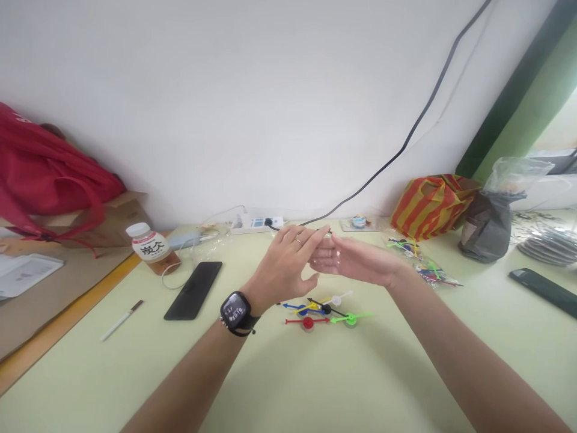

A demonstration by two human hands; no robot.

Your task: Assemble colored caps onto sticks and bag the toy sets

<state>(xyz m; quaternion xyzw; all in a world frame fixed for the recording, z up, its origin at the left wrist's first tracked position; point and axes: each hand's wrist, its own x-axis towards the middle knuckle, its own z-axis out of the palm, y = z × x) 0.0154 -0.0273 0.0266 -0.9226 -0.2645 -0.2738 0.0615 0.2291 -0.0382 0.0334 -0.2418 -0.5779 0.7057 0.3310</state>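
My left hand [288, 261], with a ring and a black smartwatch [235, 311] on the wrist, is raised over the table with its fingers stretched out. Facing it, my right hand [358, 258] has its palm turned inward and its fingers extended behind the left fingertips. Small bright glints show by the right fingers; what causes them I cannot make out. Below the hands lies a cluster of plastic arrow spinners: a red spinner [308, 323], a green spinner [351, 319], a white spinner [336, 299], and blue, yellow and black ones overlapping.
Left are a black phone [193, 291], a pen [121, 320], a drink bottle [151, 246] and a red bag [49, 162] on a cardboard box. A power strip [256, 224] sits by the wall. Bagged spinners [435, 270], a striped bag [430, 204] and a grey bag [487, 225] stand right.
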